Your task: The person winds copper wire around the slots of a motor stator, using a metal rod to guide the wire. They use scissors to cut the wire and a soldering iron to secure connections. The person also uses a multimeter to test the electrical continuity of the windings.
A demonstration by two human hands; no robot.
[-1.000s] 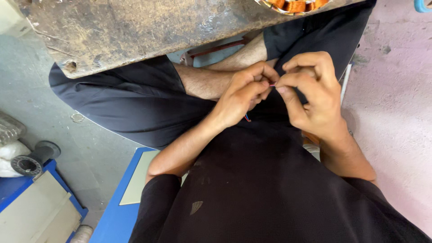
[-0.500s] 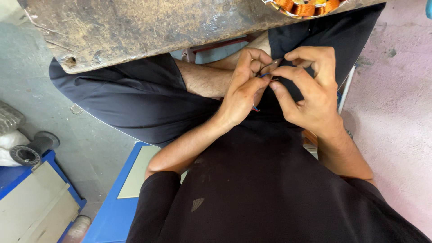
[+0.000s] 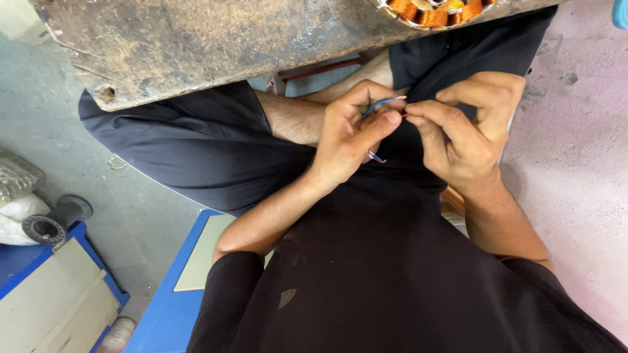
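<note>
- Left hand (image 3: 350,134): thumb and forefinger pressed together, pinching a thin blue wire (image 3: 378,104). The wire arcs over the knuckles; its bared tip points toward the other hand. A red-and-blue bit shows below the palm, so a second strand seems to run through the fist.
- Right hand (image 3: 468,127), just beside the left: fingertips closed on a short red wire end (image 3: 405,116), touching or nearly touching the left thumb. Too small to tell whether the ends are joined.
- Both hands sit over the lap, against dark clothing.
- Above the hands: worn workbench (image 3: 216,46); at its edge, above the right hand, a wound copper coil assembly (image 3: 435,10).
- Far left of the left hand, on the floor: grey pipe piece (image 3: 55,219) and blue box (image 3: 55,304).
- Risk, judged: the ends are fine and held by fingertips only; a slackened pinch could let one spring loose, and hard bending at the bared tip could snap strands.
</note>
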